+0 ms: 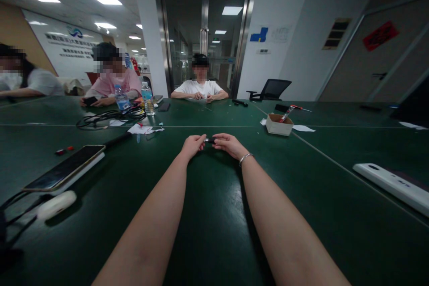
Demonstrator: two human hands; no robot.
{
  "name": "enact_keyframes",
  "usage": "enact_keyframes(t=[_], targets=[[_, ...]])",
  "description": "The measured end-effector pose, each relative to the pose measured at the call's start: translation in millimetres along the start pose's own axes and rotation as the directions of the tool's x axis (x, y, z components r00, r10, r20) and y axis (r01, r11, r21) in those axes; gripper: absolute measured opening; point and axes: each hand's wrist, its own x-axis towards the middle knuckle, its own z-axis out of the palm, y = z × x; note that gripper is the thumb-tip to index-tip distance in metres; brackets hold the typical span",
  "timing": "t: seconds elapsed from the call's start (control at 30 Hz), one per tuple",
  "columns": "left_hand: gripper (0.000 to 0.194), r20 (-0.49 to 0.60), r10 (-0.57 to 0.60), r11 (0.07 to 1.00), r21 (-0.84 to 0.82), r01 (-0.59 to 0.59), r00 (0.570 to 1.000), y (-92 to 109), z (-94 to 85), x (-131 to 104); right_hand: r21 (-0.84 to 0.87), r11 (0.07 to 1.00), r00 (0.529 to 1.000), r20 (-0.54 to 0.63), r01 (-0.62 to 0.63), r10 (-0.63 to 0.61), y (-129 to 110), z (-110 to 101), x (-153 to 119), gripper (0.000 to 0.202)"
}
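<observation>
Over the middle of the green table [214, 214], both my arms reach forward. My left hand [193, 145] is closed, its fingertips pinching the silvery end of a small black object [211, 140]. The dark end of that same object sits between the thumb and fingers of my right hand [229, 144], also closed. It lies level between the two hands; its exact kind is too small to make out. A silver bracelet [246, 158] circles my right wrist.
To the left lie a phone [67, 167], a white rounded device [56, 204] and black cables [110, 118] by water bottles [148, 98]. A small open box [279, 128] stands ahead right, a white device [392, 185] far right. Several people sit across the table.
</observation>
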Motion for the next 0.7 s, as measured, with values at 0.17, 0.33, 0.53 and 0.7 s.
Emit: enact_keyframes(t=[0.17,0.33,0.53,0.7], targets=[[0.041,0.014,0.011,0.998,-0.061,-0.010,1.000,-0.3,0.6,0.1,0.019,1.000,1.000,-0.003,-0.004,0.004,-2.5,1.2,-1.6,0.023],[0.037,0.026,0.017,0.996,-0.088,-0.014,1.000,-0.4,0.2,0.0,0.028,1.000,1.000,-0.015,-0.010,0.011,-2.6,1.0,-1.4,0.019],[0.032,0.030,0.020,0.992,-0.124,-0.016,0.999,2.5,1.5,-1.1,0.030,0.999,1.000,-0.023,-0.020,0.020,-2.6,1.1,-0.9,0.018],[0.029,0.010,0.030,0.990,-0.139,-0.028,0.999,2.9,2.8,-1.5,0.038,0.999,0.999,-0.049,-0.017,0.019,-3.3,2.6,-1.9,0.018]])
